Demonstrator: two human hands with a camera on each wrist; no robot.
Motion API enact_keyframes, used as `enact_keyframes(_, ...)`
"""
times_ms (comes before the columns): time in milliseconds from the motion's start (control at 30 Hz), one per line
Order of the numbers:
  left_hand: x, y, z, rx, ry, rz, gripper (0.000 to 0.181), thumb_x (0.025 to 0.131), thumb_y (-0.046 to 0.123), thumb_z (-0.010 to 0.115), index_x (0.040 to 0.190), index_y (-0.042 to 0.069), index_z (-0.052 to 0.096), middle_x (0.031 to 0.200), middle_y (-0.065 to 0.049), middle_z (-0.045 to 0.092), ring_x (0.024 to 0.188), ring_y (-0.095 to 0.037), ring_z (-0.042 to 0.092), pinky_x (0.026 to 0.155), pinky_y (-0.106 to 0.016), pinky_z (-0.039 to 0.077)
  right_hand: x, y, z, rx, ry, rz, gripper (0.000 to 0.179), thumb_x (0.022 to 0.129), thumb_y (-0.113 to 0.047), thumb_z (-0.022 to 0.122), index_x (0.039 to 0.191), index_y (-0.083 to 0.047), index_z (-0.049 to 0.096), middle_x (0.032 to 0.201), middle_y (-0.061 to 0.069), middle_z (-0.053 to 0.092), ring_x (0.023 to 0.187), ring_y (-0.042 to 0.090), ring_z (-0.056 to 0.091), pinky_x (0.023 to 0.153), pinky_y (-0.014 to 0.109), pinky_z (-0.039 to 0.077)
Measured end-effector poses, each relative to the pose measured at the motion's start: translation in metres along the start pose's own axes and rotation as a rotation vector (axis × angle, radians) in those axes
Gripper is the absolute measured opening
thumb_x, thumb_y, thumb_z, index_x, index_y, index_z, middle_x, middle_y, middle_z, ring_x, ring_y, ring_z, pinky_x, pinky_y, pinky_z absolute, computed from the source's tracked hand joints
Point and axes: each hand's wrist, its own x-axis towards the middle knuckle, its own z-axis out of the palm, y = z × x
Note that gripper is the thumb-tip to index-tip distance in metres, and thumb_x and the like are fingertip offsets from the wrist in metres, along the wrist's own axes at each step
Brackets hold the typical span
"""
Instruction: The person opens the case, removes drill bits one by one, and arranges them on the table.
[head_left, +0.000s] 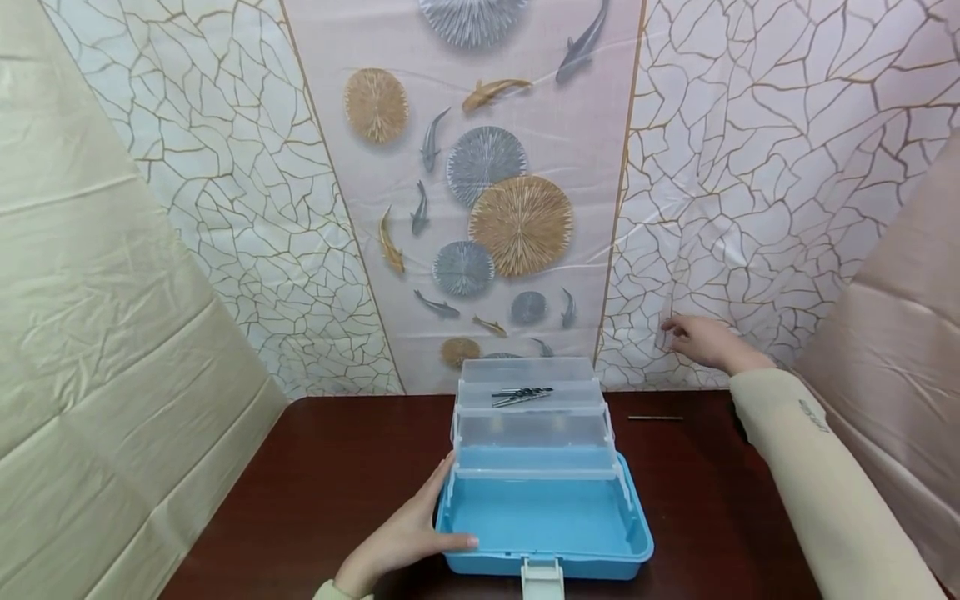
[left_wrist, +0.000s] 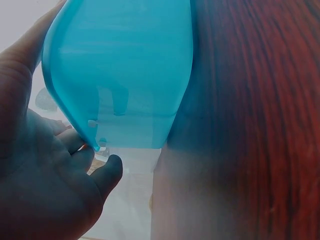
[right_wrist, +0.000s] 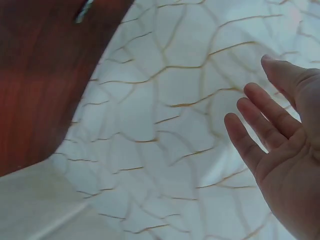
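Observation:
A blue toolbox point(head_left: 547, 565) stands open on the table, its translucent trays point(head_left: 534, 429) folded up and back. My left hand point(head_left: 408, 525) holds the box's left side, thumb over the front rim and fingers along the outer wall; the left wrist view shows the fingers at the blue wall point(left_wrist: 125, 65). Several drill bits point(head_left: 521, 395) lie together in an upper tray. Raised above the table's back right, my right hand point(head_left: 705, 342) holds nothing, its fingers apart in the right wrist view. Below it lies a thin drill bit point(head_left: 656, 417) on the table.
The dark red wooden table point(head_left: 330, 475) ends at a patterned backdrop cloth point(head_left: 517, 317). Plain cloth walls point(head_left: 112, 358) flank both sides. The box's white latch point(head_left: 542, 579) hangs over the front.

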Motion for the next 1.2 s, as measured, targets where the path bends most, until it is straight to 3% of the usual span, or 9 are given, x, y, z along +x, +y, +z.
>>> enact_keyframes(233, 0.001, 0.005, -0.002, 0.015, -0.003, 0.012, 0.112, 0.084, 0.043, 0.082, 0.163, 0.033, 0.003, 0.168, -0.013, 0.003, 0.151, -0.039, 0.014, 0.11, -0.068, 0.026, 0.008, -0.016, -0.015, -0.053, -0.001, -0.032, 0.039, 0.1, -0.011, 0.059, 0.126, 0.017, 0.055, 0.121, 0.036, 0.06, 0.113, 0.05, 0.057, 0.096, 0.061, 0.044)
enact_keyframes(633, -0.003, 0.007, -0.003, 0.032, 0.009, 0.024, 0.114, 0.083, 0.042, 0.083, 0.164, 0.031, 0.003, 0.168, -0.015, 0.004, 0.15, -0.04, 0.015, 0.109, -0.069, 0.026, 0.014, -0.032, -0.034, -0.034, 0.045, -0.124, 0.042, 0.102, -0.011, 0.056, 0.134, 0.016, 0.051, 0.125, 0.036, 0.058, 0.116, 0.051, 0.055, 0.098, 0.062, 0.043)
enact_keyframes(967, -0.002, 0.003, -0.001, 0.025, 0.005, 0.015, 0.114, 0.083, 0.043, 0.083, 0.164, 0.032, 0.003, 0.168, -0.015, 0.004, 0.15, -0.041, 0.015, 0.108, -0.069, 0.027, 0.023, -0.068, -0.031, -0.044, 0.044, -0.155, 0.037, 0.1, -0.009, 0.06, 0.132, 0.011, 0.057, 0.126, 0.03, 0.062, 0.116, 0.045, 0.058, 0.098, 0.058, 0.045)
enact_keyframes(1200, -0.002, 0.002, 0.0, 0.029, 0.008, 0.015, 0.114, 0.083, 0.043, 0.083, 0.164, 0.031, 0.003, 0.168, -0.016, 0.004, 0.15, -0.041, 0.015, 0.109, -0.068, 0.027, 0.029, -0.088, -0.026, -0.016, 0.035, -0.219, 0.039, 0.099, -0.01, 0.062, 0.133, 0.01, 0.058, 0.127, 0.029, 0.061, 0.118, 0.044, 0.057, 0.1, 0.057, 0.043)
